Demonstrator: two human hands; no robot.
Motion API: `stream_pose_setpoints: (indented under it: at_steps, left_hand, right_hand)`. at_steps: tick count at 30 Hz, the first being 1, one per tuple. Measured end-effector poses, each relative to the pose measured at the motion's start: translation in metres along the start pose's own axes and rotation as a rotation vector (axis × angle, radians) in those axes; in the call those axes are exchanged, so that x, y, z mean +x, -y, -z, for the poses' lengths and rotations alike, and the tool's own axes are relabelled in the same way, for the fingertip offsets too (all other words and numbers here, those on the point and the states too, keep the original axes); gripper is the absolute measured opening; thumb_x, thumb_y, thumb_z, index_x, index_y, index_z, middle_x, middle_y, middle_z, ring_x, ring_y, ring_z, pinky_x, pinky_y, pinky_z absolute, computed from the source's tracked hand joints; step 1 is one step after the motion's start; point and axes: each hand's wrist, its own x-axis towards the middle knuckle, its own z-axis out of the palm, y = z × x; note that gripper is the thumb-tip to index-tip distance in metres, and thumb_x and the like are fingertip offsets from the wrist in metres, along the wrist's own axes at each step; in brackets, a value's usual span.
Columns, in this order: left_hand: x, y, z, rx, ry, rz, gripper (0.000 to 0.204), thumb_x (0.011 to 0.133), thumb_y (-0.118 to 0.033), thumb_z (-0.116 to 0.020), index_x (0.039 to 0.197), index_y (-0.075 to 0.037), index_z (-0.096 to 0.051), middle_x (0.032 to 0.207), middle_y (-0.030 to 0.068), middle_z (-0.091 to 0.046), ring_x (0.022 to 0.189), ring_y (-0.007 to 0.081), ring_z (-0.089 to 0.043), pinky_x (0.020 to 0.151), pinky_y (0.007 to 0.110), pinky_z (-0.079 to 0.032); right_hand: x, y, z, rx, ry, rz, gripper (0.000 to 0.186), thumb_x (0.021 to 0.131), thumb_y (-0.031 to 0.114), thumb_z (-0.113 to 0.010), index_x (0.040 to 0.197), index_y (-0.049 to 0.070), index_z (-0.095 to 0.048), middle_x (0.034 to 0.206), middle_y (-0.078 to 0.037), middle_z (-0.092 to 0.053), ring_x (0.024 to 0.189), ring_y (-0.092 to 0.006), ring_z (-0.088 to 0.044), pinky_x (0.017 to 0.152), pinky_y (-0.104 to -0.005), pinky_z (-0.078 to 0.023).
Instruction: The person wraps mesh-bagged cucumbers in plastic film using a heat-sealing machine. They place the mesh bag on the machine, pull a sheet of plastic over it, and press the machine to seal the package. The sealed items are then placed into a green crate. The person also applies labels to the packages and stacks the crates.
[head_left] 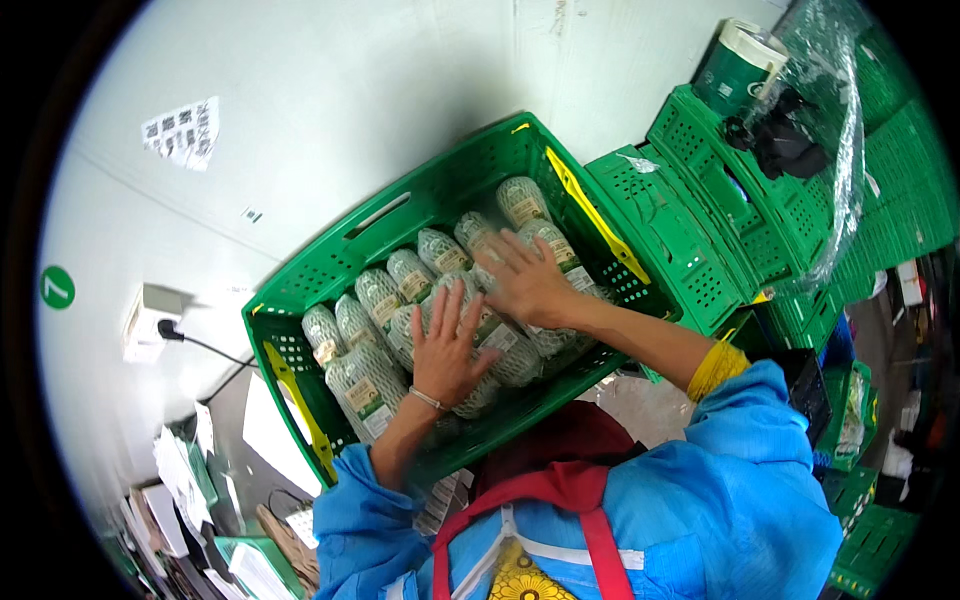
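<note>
Left hand [445, 358], right hand [533, 284] spread open, touching netted packs [362, 385]

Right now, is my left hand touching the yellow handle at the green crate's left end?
Apart: the head view shows net-wrapped packages lying between the left hand and the yellow handle.

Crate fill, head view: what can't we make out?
- Netted packs directly beneath the left hand and right hand: head view, partly hidden by those hands.
- Floor of the green crate below the packs: head view, hidden by them.
- What the packs contain: head view, covered by netting and labels.
- Full extent of the stacked crates at right: head view, cut off by the fisheye edge.
</note>
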Motion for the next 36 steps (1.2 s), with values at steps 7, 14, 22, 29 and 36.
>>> stream_pose_setpoints:
  at_steps: [7,14,22,29,36]
  left_hand:
    - [-0.012,0.011,0.015,-0.289,0.282,-0.047,0.069,0.077,-0.034,-0.064,0.135,-0.009,-0.036,0.143,0.0181,-0.025,0.134,0.034,-0.02,0.107,0.049,-0.015]
    - [-0.079,0.077,0.087,-0.449,-0.269,0.466,0.051,0.085,-0.015,-0.051,0.13,0.002,-0.035,0.125,0.0155,-0.047,0.116,0.0289,-0.045,0.097,0.037,-0.036]
    - [0.021,0.021,0.014,-0.728,-0.073,0.396,0.049,0.085,-0.015,-0.052,0.128,0.003,-0.037,0.121,0.0156,-0.049,0.111,0.0283,-0.047,0.094,0.037,-0.038]
    - [0.062,-0.039,-0.007,-0.837,0.031,0.267,0.047,0.085,-0.014,-0.053,0.126,0.004,-0.039,0.117,0.0157,-0.051,0.107,0.0277,-0.05,0.091,0.037,-0.04]
    - [0.074,-0.155,-0.028,-0.93,0.165,0.102,0.045,0.084,-0.014,-0.054,0.123,0.005,-0.041,0.114,0.0158,-0.053,0.103,0.0272,-0.052,0.088,0.036,-0.042]
  right_hand:
    - [0.003,-0.016,0.038,0.202,-0.009,-0.243,0.062,0.087,0.042,-0.045,0.135,0.006,-0.032,0.141,-0.017,-0.029,0.131,-0.0334,-0.025,0.104,-0.053,-0.017]
    - [-0.005,-0.068,0.08,0.118,-0.204,-0.709,0.06,0.077,0.023,-0.059,0.125,-0.004,-0.037,0.111,-0.022,-0.049,0.109,-0.0363,-0.046,0.09,-0.0476,-0.037]
    - [-0.017,-0.093,0.083,0.698,-0.2,-0.721,0.029,0.08,0.012,-0.049,0.085,-0.016,-0.056,0.087,-0.031,-0.06,0.083,-0.0409,-0.059,0.074,-0.0439,-0.047]
    - [-0.155,-0.061,0.118,0.755,-0.284,-0.864,0.037,0.085,0.027,-0.052,0.088,-0.008,-0.057,0.089,-0.027,-0.06,0.084,-0.0378,-0.06,0.073,-0.0451,-0.046]
    - [-0.375,-0.026,0.115,0.772,-0.554,-1.165,0.045,0.086,0.035,-0.049,0.104,-0.007,-0.054,0.1,-0.028,-0.058,0.096,-0.0393,-0.056,0.083,-0.0448,-0.043]
